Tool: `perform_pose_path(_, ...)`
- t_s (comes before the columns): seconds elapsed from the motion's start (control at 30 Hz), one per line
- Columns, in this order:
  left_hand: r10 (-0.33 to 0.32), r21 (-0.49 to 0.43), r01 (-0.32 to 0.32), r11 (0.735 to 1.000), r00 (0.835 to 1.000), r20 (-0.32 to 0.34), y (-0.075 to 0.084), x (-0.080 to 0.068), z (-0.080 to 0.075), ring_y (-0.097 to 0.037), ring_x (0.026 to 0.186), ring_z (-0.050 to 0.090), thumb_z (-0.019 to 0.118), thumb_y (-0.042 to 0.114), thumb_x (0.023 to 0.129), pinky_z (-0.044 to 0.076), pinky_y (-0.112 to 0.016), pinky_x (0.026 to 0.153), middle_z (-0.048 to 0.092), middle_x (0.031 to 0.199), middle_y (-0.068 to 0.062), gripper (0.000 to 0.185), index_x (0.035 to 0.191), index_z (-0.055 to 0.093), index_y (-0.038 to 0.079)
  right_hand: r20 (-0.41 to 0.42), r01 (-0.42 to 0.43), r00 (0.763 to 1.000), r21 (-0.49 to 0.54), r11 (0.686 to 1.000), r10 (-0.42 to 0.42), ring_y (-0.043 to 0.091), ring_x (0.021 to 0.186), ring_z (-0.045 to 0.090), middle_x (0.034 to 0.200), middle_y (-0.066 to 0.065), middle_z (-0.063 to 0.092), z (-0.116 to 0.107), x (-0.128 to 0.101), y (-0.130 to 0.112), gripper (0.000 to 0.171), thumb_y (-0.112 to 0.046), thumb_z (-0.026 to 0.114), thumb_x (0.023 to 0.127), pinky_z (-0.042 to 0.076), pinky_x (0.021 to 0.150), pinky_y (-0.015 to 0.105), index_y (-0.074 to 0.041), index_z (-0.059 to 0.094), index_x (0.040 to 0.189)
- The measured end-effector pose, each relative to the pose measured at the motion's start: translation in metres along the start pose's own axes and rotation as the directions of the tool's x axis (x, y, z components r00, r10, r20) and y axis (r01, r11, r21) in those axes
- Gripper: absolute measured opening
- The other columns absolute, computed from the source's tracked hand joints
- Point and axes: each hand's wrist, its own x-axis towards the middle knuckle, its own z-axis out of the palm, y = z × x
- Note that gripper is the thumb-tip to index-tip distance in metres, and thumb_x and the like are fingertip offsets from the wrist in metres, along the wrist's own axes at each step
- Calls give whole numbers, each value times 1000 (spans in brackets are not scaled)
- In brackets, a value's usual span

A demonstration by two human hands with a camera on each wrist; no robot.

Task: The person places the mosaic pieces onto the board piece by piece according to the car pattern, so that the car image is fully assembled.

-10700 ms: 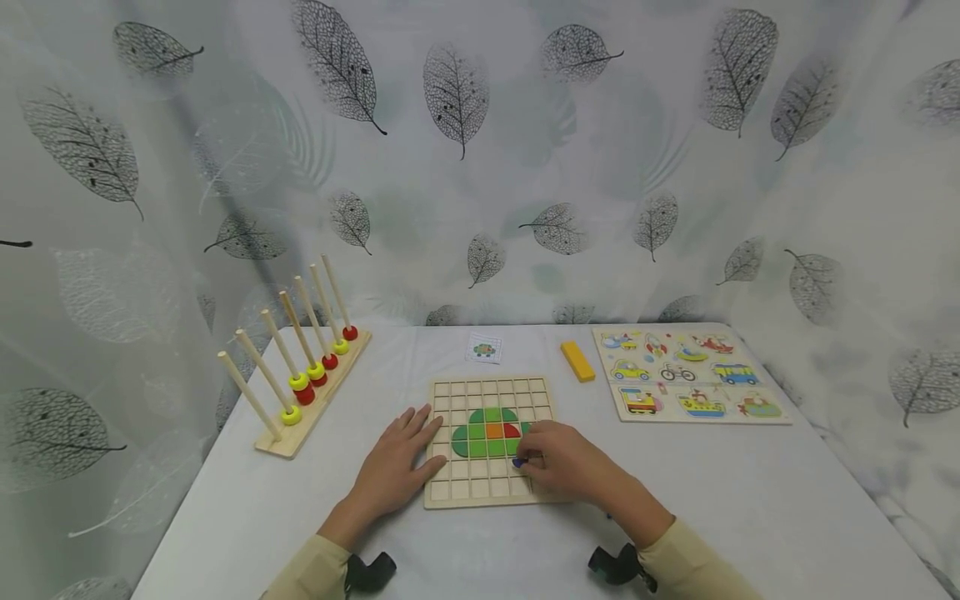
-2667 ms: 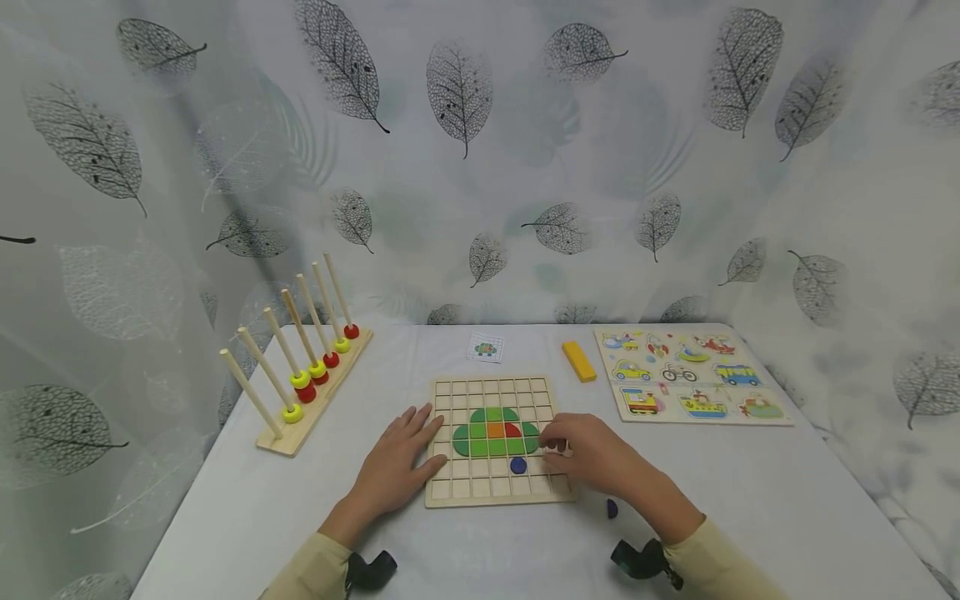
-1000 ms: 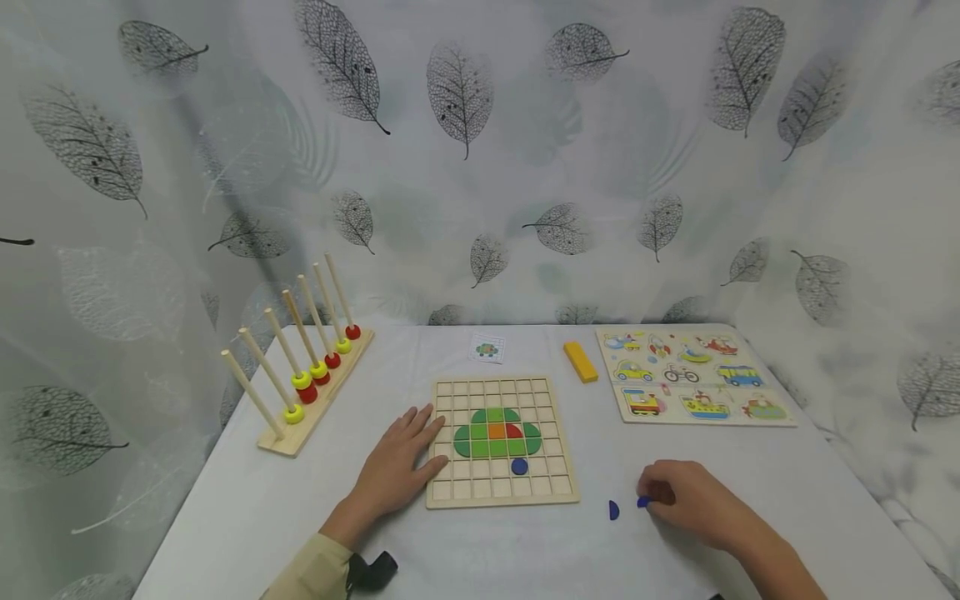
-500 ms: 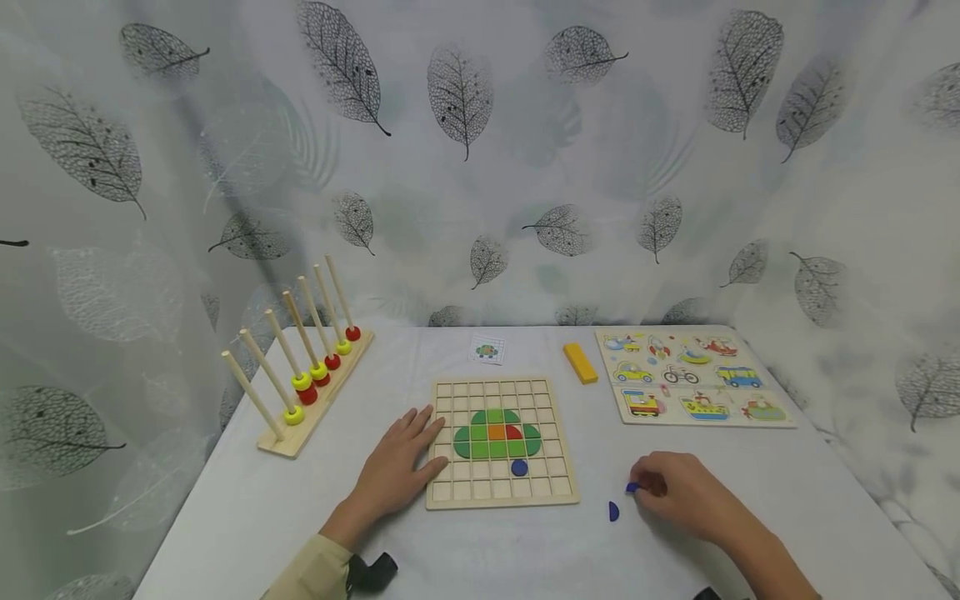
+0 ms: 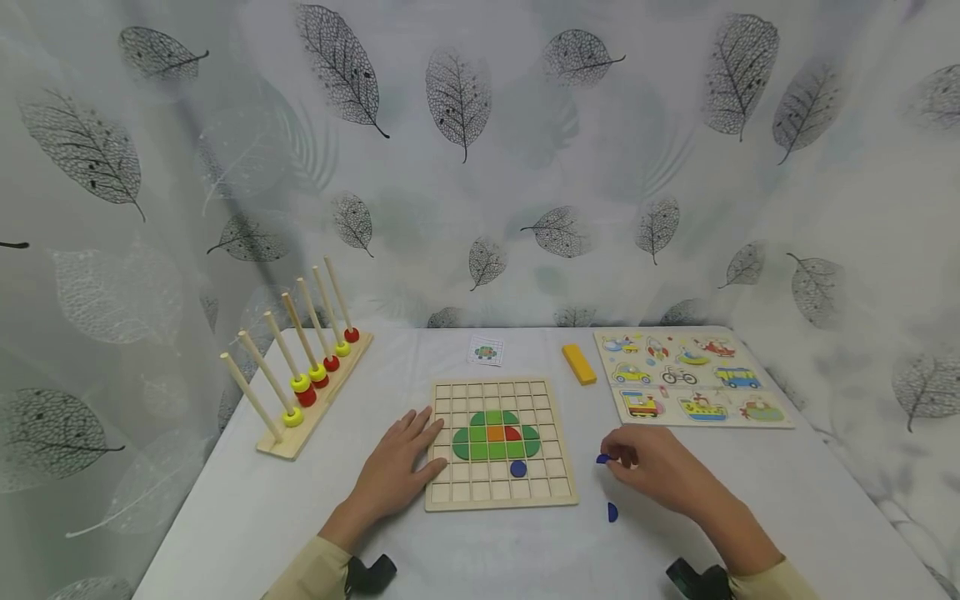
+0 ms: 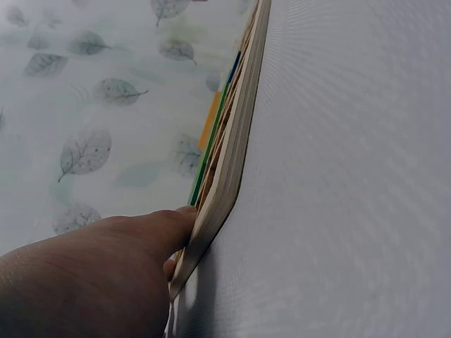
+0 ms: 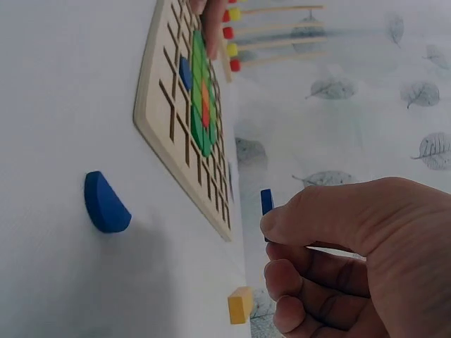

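My left hand (image 5: 400,460) lies flat with fingers straight along the left edge of a wooden grid board (image 5: 562,492); in the left wrist view its thumb (image 6: 173,229) touches the board's rim. On the board, green pieces (image 5: 477,448), an orange square (image 5: 496,432) and a red piece (image 5: 512,433) form a cloud-like figure. A blue disc (image 5: 518,469) sits below it. To the right of the board, my right hand (image 5: 660,468) pinches a small blue piece (image 7: 266,202) between thumb and finger, raised over the table. A blue half-circle piece (image 7: 106,204) lies on the cloth below.
A bead-peg stand (image 5: 318,408) with red and yellow rings is at the left. Behind the board lie a small pattern card (image 5: 486,351) and a yellow block (image 5: 578,364). A vehicle picture puzzle (image 5: 678,390) lies at the back right. A leaf-print curtain (image 5: 480,192) hangs behind.
My right hand left the board, where the blue disc now shows uncovered, and went right to a blue piece on the table. It now carries that piece left and up. My left hand stayed put.
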Motion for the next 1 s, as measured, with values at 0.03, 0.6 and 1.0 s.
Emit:
perform_pose_path(0.03,0,-2,0,1000,1000,-1,0,0,0,-38,162,27,70,43,105,22,-55,131,37,173,-12,66,161,55,10,-3,14,1000,3,1000,-14,10,81,58,89,-16,66,0,2,-2,19,-9,87,91,56,72,26,-18,80,105)
perform_pose_path(0.6,-10,-3,10,1000,1000,5,-1,0,0,-37,162,26,69,44,106,21,-54,132,36,174,-10,67,162,53,11,-18,171,985,12,985,-170,8,81,59,90,-17,65,9,32,-35,16,-8,85,94,56,72,26,-19,79,104)
perform_pose_path(1.0,-3,-3,3,1000,1000,1,-1,0,0,-36,162,26,69,44,106,21,-53,132,36,174,-10,67,162,53,11,11,259,966,0,966,-259,8,83,58,90,-16,62,17,50,-58,14,-10,84,95,57,74,26,-19,78,104)
